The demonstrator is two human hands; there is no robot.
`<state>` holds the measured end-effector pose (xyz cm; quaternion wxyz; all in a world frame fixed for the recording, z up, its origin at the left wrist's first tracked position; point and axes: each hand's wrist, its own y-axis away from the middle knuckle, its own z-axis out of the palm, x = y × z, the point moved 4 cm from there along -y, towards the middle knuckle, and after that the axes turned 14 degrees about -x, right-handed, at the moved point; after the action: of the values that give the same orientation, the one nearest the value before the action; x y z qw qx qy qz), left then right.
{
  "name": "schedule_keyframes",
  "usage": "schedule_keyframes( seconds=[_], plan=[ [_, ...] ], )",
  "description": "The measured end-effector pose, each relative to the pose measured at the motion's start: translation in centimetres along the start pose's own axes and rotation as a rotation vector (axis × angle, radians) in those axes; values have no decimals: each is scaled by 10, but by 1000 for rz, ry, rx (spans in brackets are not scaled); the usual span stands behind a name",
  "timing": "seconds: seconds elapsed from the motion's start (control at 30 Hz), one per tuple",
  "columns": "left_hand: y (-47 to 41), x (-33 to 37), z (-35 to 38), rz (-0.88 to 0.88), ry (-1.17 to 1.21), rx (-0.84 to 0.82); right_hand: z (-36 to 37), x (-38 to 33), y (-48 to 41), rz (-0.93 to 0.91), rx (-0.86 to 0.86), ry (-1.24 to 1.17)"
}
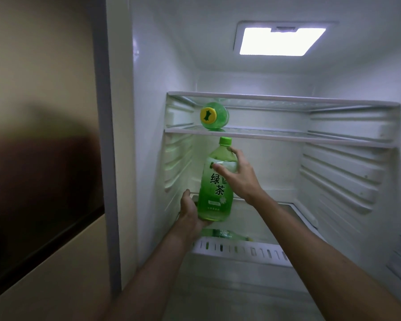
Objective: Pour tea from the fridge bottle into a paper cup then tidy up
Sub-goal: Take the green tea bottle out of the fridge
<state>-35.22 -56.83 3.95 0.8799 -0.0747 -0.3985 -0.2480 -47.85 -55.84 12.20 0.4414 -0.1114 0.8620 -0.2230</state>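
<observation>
A large green tea bottle (215,193) with a green cap and Chinese label stands upright inside the open fridge, just below the middle glass shelf. My left hand (191,212) cups its base from the left and underneath. My right hand (239,174) wraps the bottle's upper body from the right, thumb across the front. No paper cup is in view.
A second green bottle (213,115) lies on its side on the middle shelf (287,135), cap facing me. Another bottle (225,234) lies low behind a white shelf rail (241,250). The fridge's left wall (148,135) is close. A lamp (280,40) glows above.
</observation>
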Motion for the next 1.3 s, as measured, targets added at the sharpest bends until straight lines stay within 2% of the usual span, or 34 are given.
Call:
schedule_keyframes(
  seconds=[0.1,0.73,1.3],
  plan=[
    [10,0,-4,-34,74,-17,-1,-7,9,10,10,-9],
    [102,-17,13,-180,121,-140,-9,-75,99,97,56,89],
    [216,-40,18,-148,96,-119,-12,-155,205,52,31,37]
  ],
)
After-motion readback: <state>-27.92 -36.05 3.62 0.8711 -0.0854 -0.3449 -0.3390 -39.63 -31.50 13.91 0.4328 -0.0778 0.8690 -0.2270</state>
